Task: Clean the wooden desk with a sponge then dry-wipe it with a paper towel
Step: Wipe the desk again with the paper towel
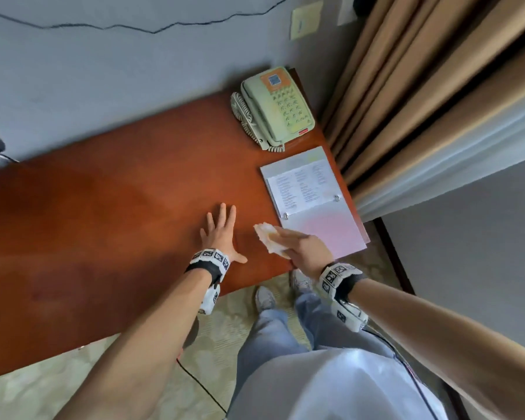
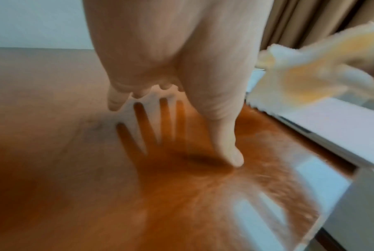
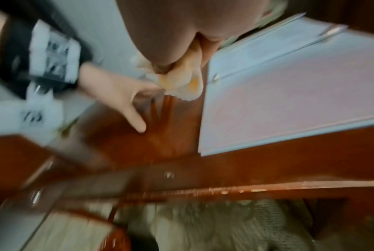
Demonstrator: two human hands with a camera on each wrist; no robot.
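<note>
A reddish-brown wooden desk (image 1: 103,207) runs along the wall. My left hand (image 1: 220,231) lies flat on it with fingers spread, thumb out to the right; the left wrist view shows the same hand (image 2: 181,101) pressing on the glossy desk (image 2: 96,186). My right hand (image 1: 300,247) hovers just right of it, near the desk's front edge, gripping a crumpled white paper towel (image 1: 265,234) with a yellowish stain. In the right wrist view that towel (image 3: 181,84) hangs from the curled fingers above the wood. The towel (image 2: 310,71) also shows at the right of the left wrist view. No sponge is in view.
An open ring binder (image 1: 312,201) with printed and pink sheets lies at the desk's right end. A pale green corded telephone (image 1: 273,107) stands behind it by the wall. Tan curtains (image 1: 437,86) hang to the right. My legs and shoes stand on patterned carpet (image 1: 225,328).
</note>
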